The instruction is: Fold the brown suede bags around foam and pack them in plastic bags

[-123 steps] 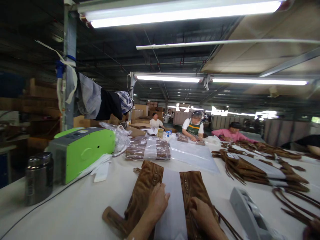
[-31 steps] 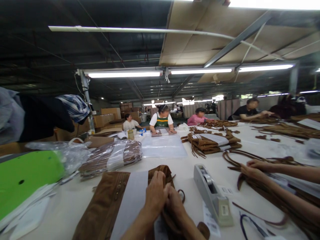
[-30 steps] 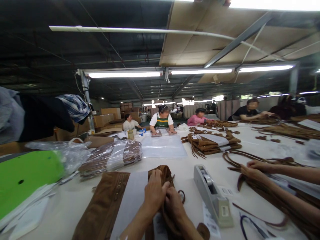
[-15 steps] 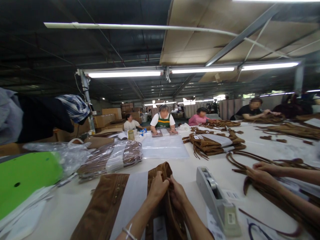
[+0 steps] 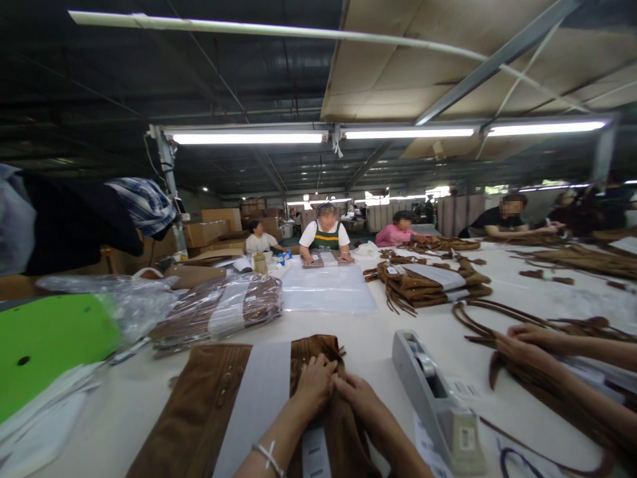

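Observation:
A brown suede-like garment [image 5: 199,411] lies on the table in front of me, with a wide pale paper strip [image 5: 259,405] across it and a row of metal fittings on its left part. My left hand [image 5: 316,382], with a bracelet at the wrist, lies over the garment's right part, fingers curled onto the cloth. Beside it, my right hand [image 5: 361,398] is closed on the folded right edge of the same garment. The fingertips of both hands nearly meet, and some are hidden by cloth. A small white label [image 5: 316,455] lies on the garment below my hands.
A grey tape dispenser [image 5: 435,405] stands just right of my hands. Plastic-wrapped garments [image 5: 223,305] and a green board [image 5: 50,352] lie left. Further off are a clear plastic sheet [image 5: 328,289] and stacked brown pieces [image 5: 423,282]. A co-worker's hands [image 5: 532,345] hold brown straps at right.
The garment's raised upper right edge has been lowered and lies flatter. My left hand has turned from gripping that edge to resting over the cloth; my right hand has shifted slightly lower.

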The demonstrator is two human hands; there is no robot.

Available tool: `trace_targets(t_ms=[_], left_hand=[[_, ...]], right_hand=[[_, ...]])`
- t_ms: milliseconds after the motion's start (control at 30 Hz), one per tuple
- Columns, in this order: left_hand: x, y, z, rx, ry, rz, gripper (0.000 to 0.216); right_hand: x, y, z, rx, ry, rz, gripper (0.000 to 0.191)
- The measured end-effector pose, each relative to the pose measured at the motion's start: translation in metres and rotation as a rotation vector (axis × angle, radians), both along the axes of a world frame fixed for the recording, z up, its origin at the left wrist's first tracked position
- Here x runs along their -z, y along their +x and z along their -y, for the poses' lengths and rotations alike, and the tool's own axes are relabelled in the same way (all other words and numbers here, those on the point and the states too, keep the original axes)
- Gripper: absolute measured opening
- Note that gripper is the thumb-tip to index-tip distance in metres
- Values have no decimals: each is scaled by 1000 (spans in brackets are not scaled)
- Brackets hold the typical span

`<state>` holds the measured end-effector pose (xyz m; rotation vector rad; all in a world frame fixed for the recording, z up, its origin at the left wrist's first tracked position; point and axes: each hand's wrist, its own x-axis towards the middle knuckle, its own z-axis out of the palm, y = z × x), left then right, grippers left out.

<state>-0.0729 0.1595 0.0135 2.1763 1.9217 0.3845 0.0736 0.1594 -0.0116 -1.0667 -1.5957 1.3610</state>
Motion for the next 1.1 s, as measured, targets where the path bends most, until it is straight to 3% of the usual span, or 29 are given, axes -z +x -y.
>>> trace_targets(t_ms=[100, 200, 367, 633, 867, 1000, 1100], left_hand=[[3, 2, 2, 8, 12, -30, 46], [2, 4, 5, 18, 23, -28, 50], [2, 1, 4, 0, 41, 21, 49], [-6, -2, -6, -56, 136, 135, 36], [-32, -10, -30, -176, 307, 78, 27], [-33, -16, -54, -151, 241, 18, 40], [-30, -17, -69, -92, 136, -33, 38]], right_hand=[[3, 22, 5, 204, 161, 299, 77], [3, 34, 10, 321, 143, 464, 88], [-7, 27, 17, 185, 54, 401, 84], [-25, 15, 32, 145, 213, 324, 38], [-21, 13, 7, 68, 12, 313, 33], [-22, 1, -1, 97, 10, 348, 29], [-17, -6, -1, 37, 15, 292, 27]])
